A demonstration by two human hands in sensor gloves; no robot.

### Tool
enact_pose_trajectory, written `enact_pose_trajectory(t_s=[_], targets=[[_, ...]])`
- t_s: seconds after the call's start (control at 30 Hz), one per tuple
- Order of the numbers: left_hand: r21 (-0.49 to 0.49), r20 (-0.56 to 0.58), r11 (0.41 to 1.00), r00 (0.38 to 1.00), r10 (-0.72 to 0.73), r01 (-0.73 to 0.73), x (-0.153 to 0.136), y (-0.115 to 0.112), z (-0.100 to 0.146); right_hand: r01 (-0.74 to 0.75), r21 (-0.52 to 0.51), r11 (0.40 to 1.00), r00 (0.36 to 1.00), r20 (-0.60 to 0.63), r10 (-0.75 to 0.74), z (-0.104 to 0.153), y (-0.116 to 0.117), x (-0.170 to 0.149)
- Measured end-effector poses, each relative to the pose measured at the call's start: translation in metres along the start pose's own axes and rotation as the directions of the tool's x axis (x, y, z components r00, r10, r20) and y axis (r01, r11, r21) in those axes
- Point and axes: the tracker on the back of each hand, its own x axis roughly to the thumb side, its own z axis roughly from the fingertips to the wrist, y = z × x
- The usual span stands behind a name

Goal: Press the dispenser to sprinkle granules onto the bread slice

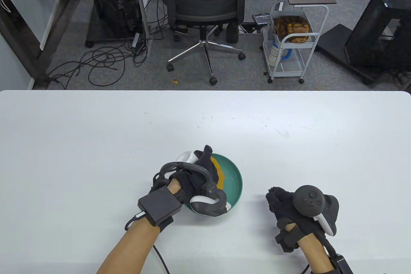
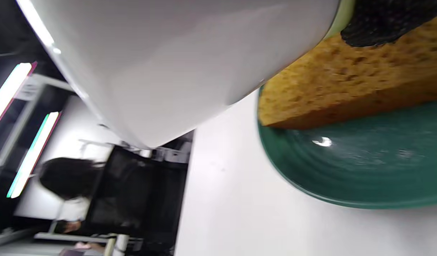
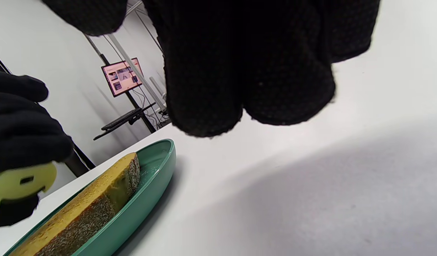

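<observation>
Biggest risk here, honestly: the granules could get scattered over the plate [image 1: 236,179] or the counter [image 1: 96,132] instead of the bread slice [image 1: 219,172]. The yellow-green dispensing end [image 3: 21,183] seems to sit near one edge of the slice rather than over its middle, so a hard press or a tilt could send stuff off target. The dispenser [image 1: 188,157] is held tipped over the plate by the left hand [image 1: 196,177], fingers wrapped round its white body, so a slip in that grip could also drop it onto the bread. The slice is lying in the green plate, right beneath and partly hidden by that hand. The right hand [image 1: 282,205] is rested on the counter beside the plate, fingers curled in, nothing held, well clear of the bread.
</observation>
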Motion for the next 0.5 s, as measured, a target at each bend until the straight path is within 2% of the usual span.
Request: enact_pose_trajectory(t_s=[0.1,0.2,0.27,0.3,0.33,0.37,0.4,0.43,0.5], targets=[[0.006,-0.038,0.999,0.998,0.039,-0.039,-0.001,-0.001,0.0,0.0,-0.001,1.0,1.0,0.001,0.0,0.0,-0.001,0.0],[0.012,-0.114,0.978,0.972,0.206,-0.206,-0.014,-0.01,0.01,0.005,-0.004,1.0,1.0,0.003,-0.005,0.0,-0.002,0.0],[0.066,-0.226,0.886,0.858,0.462,-0.459,-0.032,-0.024,0.024,0.009,-0.005,1.0,1.0,0.003,-0.009,0.0,-0.002,0.0],[0.11,-0.277,0.798,0.753,0.598,-0.593,-0.04,-0.034,0.032,0.013,-0.006,1.0,1.0,0.003,-0.013,0.0,-0.002,0.0],[0.19,-0.329,0.658,0.584,0.742,-0.728,-0.047,-0.049,0.044,0.016,-0.007,1.0,1.0,0.002,-0.016,0.0,-0.002,-0.001],[0.287,-0.352,0.482,0.377,0.857,-0.828,-0.052,-0.069,0.055,0.018,-0.009,1.0,1.0,0.001,-0.018,0.0,-0.002,-0.001],[0.346,-0.358,0.361,0.233,0.904,-0.866,-0.054,-0.082,0.063,0.021,-0.009,1.0,1.0,0.0,-0.021,0.0,-0.002,-0.001],[0.424,-0.358,0.195,0.034,0.933,-0.884,-0.053,-0.101,0.073,0.024,-0.01,1.0,1.0,-0.001,-0.024,0.0,-0.002,-0.001],[0.528,-0.327,-0.053,-0.261,0.908,-0.848,-0.048,-0.132,0.09,0.023,-0.008,1.0,1.0,-0.004,-0.023,-0.001,-0.002,-0.002]])
